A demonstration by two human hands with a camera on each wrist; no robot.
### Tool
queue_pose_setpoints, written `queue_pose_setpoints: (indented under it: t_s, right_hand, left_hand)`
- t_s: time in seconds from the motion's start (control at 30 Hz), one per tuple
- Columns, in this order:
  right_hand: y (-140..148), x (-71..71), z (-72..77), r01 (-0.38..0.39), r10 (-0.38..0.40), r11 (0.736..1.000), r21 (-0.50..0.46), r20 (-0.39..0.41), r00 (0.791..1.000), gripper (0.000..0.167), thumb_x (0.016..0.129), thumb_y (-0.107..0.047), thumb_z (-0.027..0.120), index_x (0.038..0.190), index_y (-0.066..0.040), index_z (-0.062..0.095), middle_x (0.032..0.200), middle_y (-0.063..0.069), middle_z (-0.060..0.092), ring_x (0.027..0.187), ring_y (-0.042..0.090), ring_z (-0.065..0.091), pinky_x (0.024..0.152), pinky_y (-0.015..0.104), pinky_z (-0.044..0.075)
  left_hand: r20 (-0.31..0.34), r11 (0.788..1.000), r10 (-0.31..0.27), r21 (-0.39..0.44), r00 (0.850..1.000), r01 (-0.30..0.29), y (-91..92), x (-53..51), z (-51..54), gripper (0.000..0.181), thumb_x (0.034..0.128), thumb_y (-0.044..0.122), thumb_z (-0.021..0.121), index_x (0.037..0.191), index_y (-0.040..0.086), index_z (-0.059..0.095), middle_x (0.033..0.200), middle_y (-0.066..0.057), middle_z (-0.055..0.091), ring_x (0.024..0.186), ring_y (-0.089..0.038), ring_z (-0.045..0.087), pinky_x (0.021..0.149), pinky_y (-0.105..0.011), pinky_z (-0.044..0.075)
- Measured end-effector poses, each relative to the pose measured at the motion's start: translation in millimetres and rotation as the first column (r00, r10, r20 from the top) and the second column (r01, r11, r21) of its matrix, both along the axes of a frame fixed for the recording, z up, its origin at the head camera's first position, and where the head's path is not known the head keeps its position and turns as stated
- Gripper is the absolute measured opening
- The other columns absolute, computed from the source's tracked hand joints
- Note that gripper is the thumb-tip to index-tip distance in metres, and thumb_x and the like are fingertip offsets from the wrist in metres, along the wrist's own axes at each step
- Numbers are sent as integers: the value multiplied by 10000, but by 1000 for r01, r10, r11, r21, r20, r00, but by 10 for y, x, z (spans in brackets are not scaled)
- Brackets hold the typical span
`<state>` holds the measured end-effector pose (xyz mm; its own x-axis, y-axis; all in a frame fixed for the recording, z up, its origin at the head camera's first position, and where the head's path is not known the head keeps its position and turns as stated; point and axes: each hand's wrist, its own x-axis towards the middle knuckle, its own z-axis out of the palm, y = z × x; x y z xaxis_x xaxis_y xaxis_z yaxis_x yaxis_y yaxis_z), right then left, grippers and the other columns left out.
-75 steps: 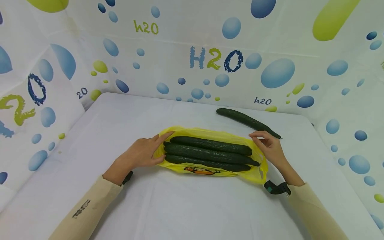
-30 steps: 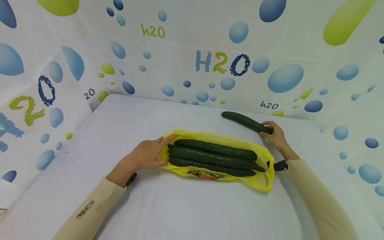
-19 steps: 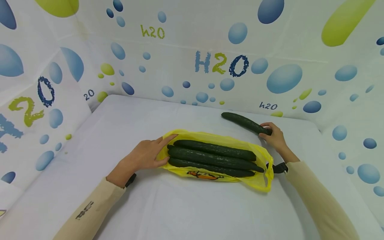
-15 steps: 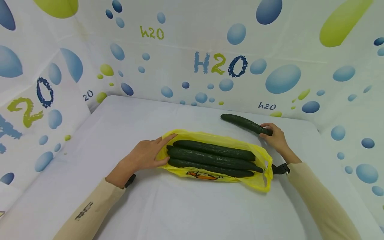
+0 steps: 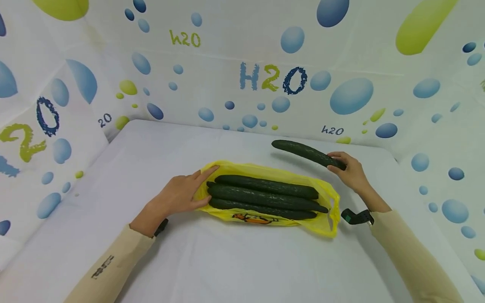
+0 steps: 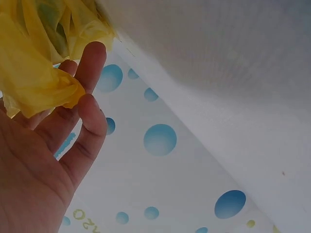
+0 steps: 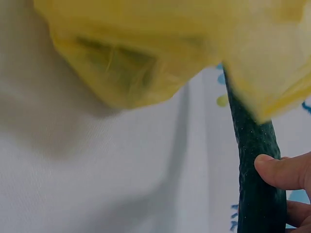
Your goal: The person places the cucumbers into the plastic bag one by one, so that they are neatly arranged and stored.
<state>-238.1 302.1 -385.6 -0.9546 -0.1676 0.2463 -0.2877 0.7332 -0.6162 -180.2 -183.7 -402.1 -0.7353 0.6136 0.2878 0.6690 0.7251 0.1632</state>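
Observation:
A yellow plastic bag lies on its side with its mouth upward, and three dark green cucumbers rest in it side by side. At the bag's left end is my left hand, index finger and thumb spread apart along the mouth's edge. In the left wrist view, bunched yellow film lies against the fingers of that hand. My right hand grips another cucumber near its right end, between thumb and fingers. That cucumber is above the table behind the bag, its shadow beneath it. The right wrist view shows the thumb pressed on its skin.
A white cloth covers the table. Behind it and at both sides hang white sheets printed with blue and green drops. The bag's loose handle sticks out at its right end, close to the right wrist.
My right hand moved from the bag's right end to the loose cucumber, took hold of it and raised it slightly off the table. The left hand stayed at the bag.

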Motion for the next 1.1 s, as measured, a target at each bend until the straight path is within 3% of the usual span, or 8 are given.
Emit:
queue_pose_setpoints:
  t_s: [0.2, 0.37, 0.67, 0.8, 0.9, 0.97, 1.07, 1.1]
  right_hand:
    - [-114, 166, 180, -61, 60, 998, -11, -63, 996, 388, 921, -57, 650, 1290, 6, 552, 1267, 337, 560, 1172, 506, 506, 938, 655, 379]
    - [-235, 340, 339, -88, 88, 996, 3, -66, 994, 390, 930, -82, 645, 1303, -15, 554, 1235, 308, 595, 1122, 466, 545, 883, 597, 422]
    - [-407, 641, 480, -144, 147, 989, 38, -95, 985, 383, 928, -84, 648, 1300, -39, 572, 1243, 238, 615, 1129, 393, 571, 903, 501, 430]
    - [-472, 755, 483, -186, 189, 982, 44, -106, 976, 385, 915, -61, 657, 1292, -42, 582, 1225, 201, 635, 1132, 359, 579, 957, 232, 429]
    - [-525, 829, 473, -223, 227, 974, 43, -116, 967, 388, 902, -43, 665, 1283, -41, 590, 1205, 177, 653, 1122, 336, 588, 901, 50, 351]
    - [-561, 867, 460, -254, 256, 967, 39, -122, 959, 389, 895, -24, 667, 1278, -36, 595, 1209, 167, 655, 1093, 298, 599, 886, 51, 363]
    - [-614, 903, 431, -291, 293, 956, 35, -111, 950, 382, 894, -8, 661, 1270, -32, 600, 1220, 159, 652, 842, 184, 609, 797, 125, 416]
    - [-635, 910, 420, -299, 301, 954, 39, -103, 948, 379, 897, -12, 659, 1270, -33, 599, 1225, 155, 651, 838, 171, 609, 801, 166, 442]
  left_hand:
    - [0, 1000, 6, 8, 1000, -6, -2, 3, 4, 787, 858, 325, 665, 1519, 133, 285, 1115, -180, 651, 471, -91, 405, 476, -261, 415]
    - [2, 1000, 10, 0, 1000, -10, 3, 4, 11, 795, 859, 337, 663, 1522, 141, 270, 1093, -190, 648, 461, -89, 389, 471, -261, 414]
    - [-12, 1000, 1, 8, 1000, -1, 3, -11, 1, 807, 856, 352, 668, 1527, 141, 273, 1141, -177, 652, 459, -84, 381, 466, -250, 401]
    - [-19, 1000, -2, 12, 1000, 3, 3, -9, 4, 804, 854, 350, 670, 1525, 142, 279, 1153, -169, 650, 471, -90, 396, 473, -256, 411]
    - [-31, 1000, -4, 12, 1000, 5, 7, -8, 6, 798, 855, 347, 669, 1522, 137, 285, 1135, -162, 652, 473, -94, 402, 475, -261, 414]
    - [-43, 1000, -6, 12, 999, 7, 8, -6, 8, 796, 854, 348, 672, 1519, 130, 293, 1111, -158, 656, 470, -95, 401, 473, -263, 414]
    - [-63, 1000, -10, 17, 998, 11, 11, -4, 10, 795, 852, 347, 675, 1517, 122, 301, 1092, -154, 658, 465, -96, 396, 469, -266, 412]
    - [-69, 1000, -12, 19, 998, 14, 12, -3, 11, 798, 851, 351, 678, 1517, 121, 303, 1080, -151, 659, 466, -96, 396, 470, -266, 413]
